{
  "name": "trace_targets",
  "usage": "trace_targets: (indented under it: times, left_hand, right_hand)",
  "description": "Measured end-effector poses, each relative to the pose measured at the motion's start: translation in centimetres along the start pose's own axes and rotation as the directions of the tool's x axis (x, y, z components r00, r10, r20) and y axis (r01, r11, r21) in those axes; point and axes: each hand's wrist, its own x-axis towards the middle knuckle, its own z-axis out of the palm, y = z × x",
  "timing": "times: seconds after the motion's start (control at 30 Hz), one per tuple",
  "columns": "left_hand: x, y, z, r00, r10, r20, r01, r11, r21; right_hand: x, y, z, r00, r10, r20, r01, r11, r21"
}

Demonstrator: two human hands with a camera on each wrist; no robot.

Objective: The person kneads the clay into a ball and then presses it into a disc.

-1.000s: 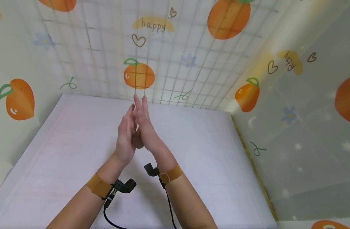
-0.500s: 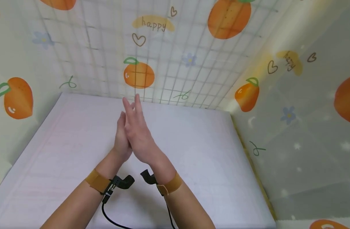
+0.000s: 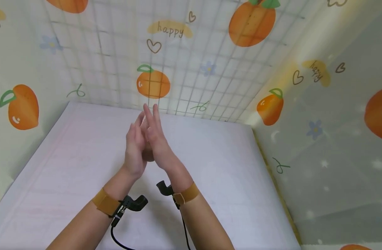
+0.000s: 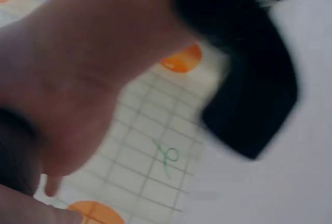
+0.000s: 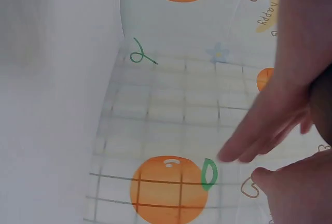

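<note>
A dark brown rounded lump (image 3: 148, 156) sits between the two palms, raised above the white tabletop. My left hand (image 3: 133, 152) lies against its left side with the fingers extended upward. On the other side my right hand (image 3: 161, 147) presses flat, fingers straight and slightly spread. Most of the lump is hidden by the palms; only its lower end shows in the head view. Part of the dark lump (image 4: 14, 154) appears at the left edge of the left wrist view, blurred. In the right wrist view a sliver of the lump (image 5: 323, 105) shows at the right edge.
A white tabletop (image 3: 216, 180) spreads beneath the hands. Pale curtains with printed oranges (image 3: 153, 84) surround it, a wire grid showing behind the back one. Each wrist wears a tan strap (image 3: 106, 202) with a black camera (image 3: 136, 203) and a cable.
The hands slide against each other: the right hand shifts left over the left hand half a second ago, covering the lump, then back right, so the lump shows again.
</note>
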Motion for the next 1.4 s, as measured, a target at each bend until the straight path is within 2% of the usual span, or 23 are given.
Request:
trace_targets:
  times: [0.1,0.2,0.3,0.37,0.43,0.5,0.6,0.73,0.83,0.93,1.03,1.13,1.27,1.4]
  left_hand:
    - [0.5,0.8,-0.4,0.999,0.031,-0.009,-0.031,0.999,-0.009]
    - [1.1,1.3,-0.9,0.998,0.05,-0.037,-0.049,0.999,0.022]
    - [1.5,1.2,-1.4,0.999,0.016,-0.036,-0.014,0.999,0.046]
    - [1.4,0.7,-1.5,0.999,-0.031,-0.019,0.032,0.998,0.056]
    - [1.0,0.1,-1.2,0.997,-0.074,0.005,0.073,0.997,0.04]
    - [0.6,-0.7,-0.8,0.996,-0.089,0.027,0.089,0.996,0.006]
    - [0.0,-1.7,-0.1,0.995,-0.093,0.044,0.094,0.995,-0.026]
    - [-0.6,-2.0,-0.1,0.994,-0.106,0.037,0.106,0.994,0.01]
    - [-0.9,-1.4,-0.2,0.992,-0.115,0.053,0.114,0.993,0.027]
    - [-0.7,-0.7,-0.4,0.991,-0.107,0.079,0.108,0.994,-0.007]
    - [-0.2,0.1,-0.6,0.995,-0.081,0.064,0.085,0.995,-0.05]
    - [0.3,0.5,-1.1,0.997,-0.063,0.035,0.064,0.997,-0.038]
    - [0.9,0.2,-1.9,0.996,-0.086,0.036,0.086,0.996,0.006]
    - [1.0,-0.7,-2.4,0.986,-0.161,0.04,0.161,0.987,0.018]
  right_hand:
    - [-0.5,0.0,0.5,1.0,-0.014,0.016,0.013,0.999,0.038]
    - [-1.2,-0.4,1.1,0.999,-0.024,0.033,0.022,0.998,0.054]
    - [-1.8,-1.2,1.4,0.998,-0.049,0.046,0.047,0.998,0.05]
    - [-2.1,-2.0,1.4,0.996,-0.071,0.051,0.07,0.997,0.027]
    - [-2.1,-2.7,1.1,0.994,-0.092,0.051,0.093,0.996,-0.008]
    - [-1.7,-3.1,0.8,0.995,-0.094,0.043,0.096,0.994,-0.047]
    - [-1.0,-3.2,0.2,0.998,-0.067,0.018,0.069,0.993,-0.101]
    - [-0.2,-2.0,-0.2,1.0,0.019,0.003,-0.019,0.998,-0.059]
    - [-0.1,-0.9,-0.3,0.998,0.064,0.004,-0.064,0.998,0.008]
    - [-0.2,-0.1,-0.4,0.997,0.073,0.002,-0.073,0.997,0.038]
    - [-0.5,0.3,0.0,0.997,0.074,0.009,-0.074,0.996,0.047]
    - [-1.2,0.3,0.7,0.997,0.074,0.024,-0.076,0.994,0.073]
    - [-2.1,-0.3,1.6,0.999,0.024,0.029,-0.027,0.996,0.081]
    - [-2.6,-1.3,2.1,0.998,-0.051,0.035,0.05,0.999,0.02]
